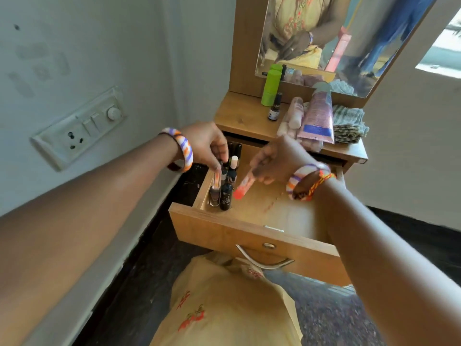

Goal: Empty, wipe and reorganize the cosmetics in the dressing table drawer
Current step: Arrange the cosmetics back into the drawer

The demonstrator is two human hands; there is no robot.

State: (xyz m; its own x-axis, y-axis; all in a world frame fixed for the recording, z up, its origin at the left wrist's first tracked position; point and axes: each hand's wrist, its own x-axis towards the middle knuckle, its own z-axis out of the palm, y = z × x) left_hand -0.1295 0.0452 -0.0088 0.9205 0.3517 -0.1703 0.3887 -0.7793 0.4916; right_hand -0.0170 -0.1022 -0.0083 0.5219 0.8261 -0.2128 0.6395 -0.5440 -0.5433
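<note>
Yellow cloth [224,308] of my dress hangs closest to me, just under the open drawer [249,233] and its metal handle [264,260]. I think I am putting the cosmetics back now, in a neat row along the left wall of the drawer.

My left hand [207,143] pinches the top of a thin clear tube [216,179] with its fingers [219,156] and stands it up in the front left corner, right beside a small black bottle [226,193]. My right hand [274,158] grips an orange tube [245,187], tilted, low over the drawer floor, near the row.

What could go wrong? The little bottles stand close together and are thin. If my orange tube bumps them, or I let the clear tube go while it leans, they could fall like dominoes.

More things wait on the table [239,116]: a green bottle [270,87], a small dark bottle [274,108], a pink tube [319,116] and a folded cloth [349,121].

The black bottle has white writing, but it is too small for me to read. The pink tube has a blue band, and its words are blurry too.
</note>
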